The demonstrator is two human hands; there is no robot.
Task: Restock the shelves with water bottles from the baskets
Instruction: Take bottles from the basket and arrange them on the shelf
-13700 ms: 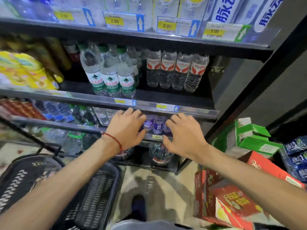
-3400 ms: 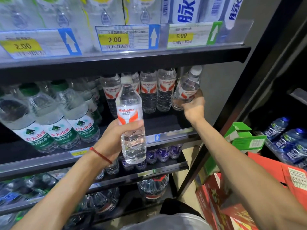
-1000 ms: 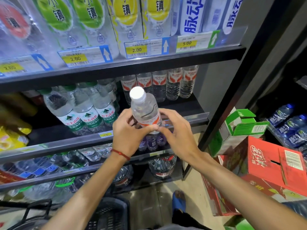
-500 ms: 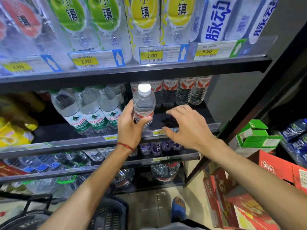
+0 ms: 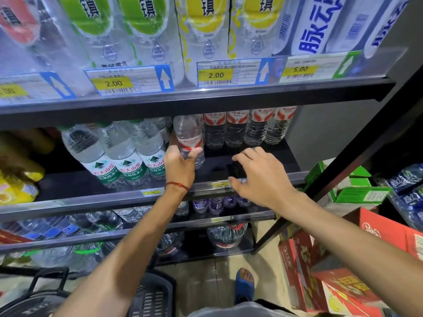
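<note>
The left hand has its fingers clenched round a clear water bottle with a red-and-white label, whose print is too blurred to read. The bottle stands upright at the left end of the middle shelf's red-labelled group. I cannot tell whether its base touches the shelf.

At the back of this shelf stand four matching red-labelled bottles in a row. Bare black shelf lies in front of them, out to the front edge. On the left part of the shelf, three green-labelled bottles with a mountain emblem lean in front.

The right hand hangs over the shelf's front edge, fingers released and spread, holding nothing.

Above this shelf, price tags read "2.00", "2.00" and "5.00". Below it, a dark basket sits on the floor.
</note>
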